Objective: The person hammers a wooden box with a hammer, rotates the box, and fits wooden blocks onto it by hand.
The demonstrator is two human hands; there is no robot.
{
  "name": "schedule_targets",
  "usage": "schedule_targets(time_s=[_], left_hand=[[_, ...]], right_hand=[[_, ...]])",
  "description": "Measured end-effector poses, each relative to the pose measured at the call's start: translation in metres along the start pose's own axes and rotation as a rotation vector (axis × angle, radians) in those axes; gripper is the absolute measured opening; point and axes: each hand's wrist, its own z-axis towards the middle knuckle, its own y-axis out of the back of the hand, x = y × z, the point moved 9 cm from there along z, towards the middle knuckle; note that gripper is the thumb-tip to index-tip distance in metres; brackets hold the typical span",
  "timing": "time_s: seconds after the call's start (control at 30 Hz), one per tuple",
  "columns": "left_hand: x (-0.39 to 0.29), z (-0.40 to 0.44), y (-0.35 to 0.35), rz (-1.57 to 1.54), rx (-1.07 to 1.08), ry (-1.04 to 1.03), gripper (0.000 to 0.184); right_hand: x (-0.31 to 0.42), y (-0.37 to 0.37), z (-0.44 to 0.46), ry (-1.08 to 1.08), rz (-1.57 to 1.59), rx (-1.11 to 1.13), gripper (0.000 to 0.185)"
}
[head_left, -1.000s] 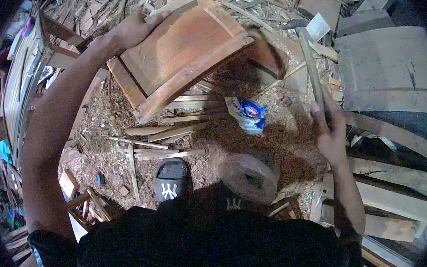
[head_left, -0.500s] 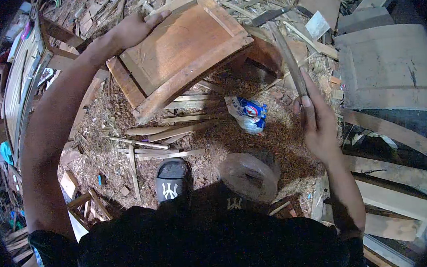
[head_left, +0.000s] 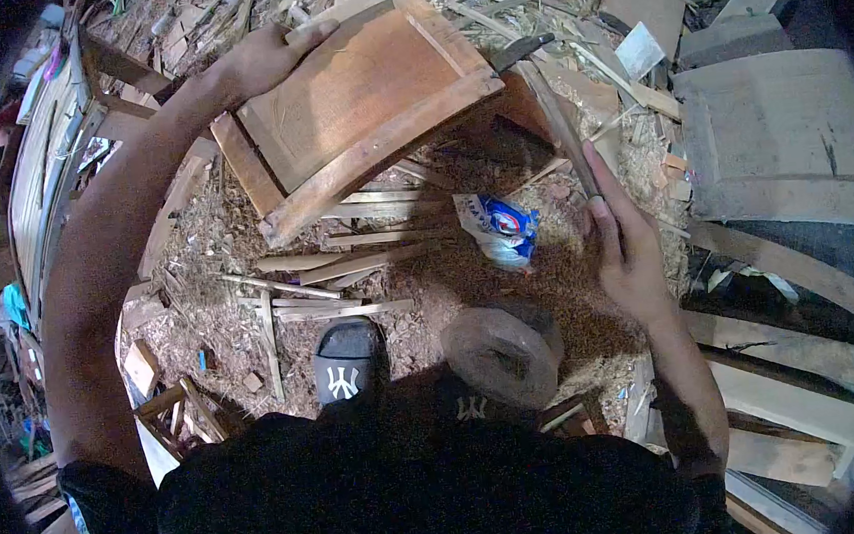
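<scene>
My left hand grips the far left edge of a wooden panel frame, a reddish-brown board with raised rails, held tilted above the floor. The thumb lies on its top face and the other fingers are hidden. In my right hand is a hammer, held by its wooden handle. Its dark head sits at the frame's right end; whether they touch I cannot tell. Below the frame, a blue and white plastic packet lies on the sawdust, with thin wood strips to its left.
A black slipper and a clear plastic roll or bag are near my feet. Stacked boards and a wooden panel line the right side. Scrap strips cover the far floor, and a wooden structure stands at left.
The hammer head has moved left and slightly down, closer to the frame's right end. My right hand has shifted slightly left with it. My left hand keeps its hold; the frame barely moved.
</scene>
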Motion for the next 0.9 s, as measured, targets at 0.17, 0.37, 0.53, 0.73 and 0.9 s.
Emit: schedule_targets(time_s=[0.17,0.37,0.53,0.73,0.9], left_hand=[[-0.007,-0.006,0.000,-0.018,0.063,0.016,0.084],[-0.022,-0.012,0.007,-0.026,-0.111,-0.099,0.087],[-0.023,-0.014,0.006,-0.024,0.011,-0.009,0.088],[-0.019,-0.014,0.004,-0.012,0.022,0.001,0.088],[-0.016,-0.011,0.001,-0.053,0.006,-0.011,0.088]], right_hand=[[-0.003,-0.002,-0.001,-0.028,0.051,0.059,0.050],[-0.003,-0.003,-0.002,-0.029,0.020,0.028,0.053],[0.001,0.001,-0.003,0.003,0.001,0.020,0.056],[0.004,-0.001,-0.004,0.147,-0.107,0.004,0.056],[0.034,0.028,-0.001,0.214,-0.140,-0.095,0.054]])
